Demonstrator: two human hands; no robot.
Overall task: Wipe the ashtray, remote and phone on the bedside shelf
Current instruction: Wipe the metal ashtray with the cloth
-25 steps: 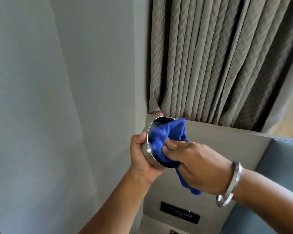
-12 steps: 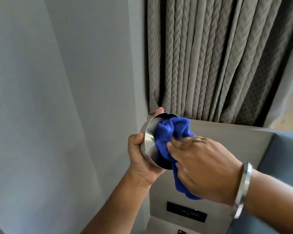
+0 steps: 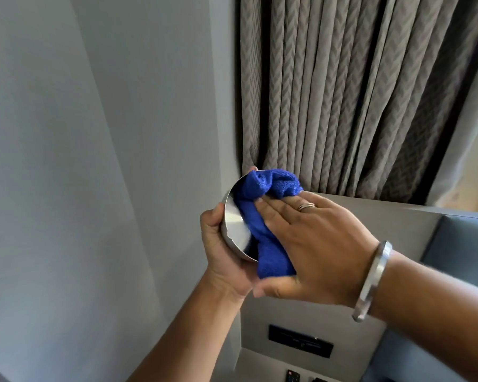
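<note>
**Mid-air: first of three items being wiped**

Right hand [image 3: 315,244] fingers are laid flat and straight, pressing a bunched blue terry cloth [image 3: 262,216] into the round polished-steel ashtray [image 3: 235,224]. The ashtray is gripped from behind by the left hand [image 3: 221,260] and held tilted on edge. The ashtray step is judged under way. Next, the ashtray should be set down and the small black remote [image 3: 292,377] below taken up. The phone cannot be made out.

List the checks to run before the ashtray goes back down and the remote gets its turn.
1. Left hand grips the ashtray securely: ok, fingers curl round its wall.
2. Right hand presses the blue cloth into the bowl: ok.
3. Inside wiped all over: cannot tell, the cloth covers part of it.
4. Remote in sight below: ok, only its end shows at the frame edge.
5. Phone located: cannot tell.
</note>
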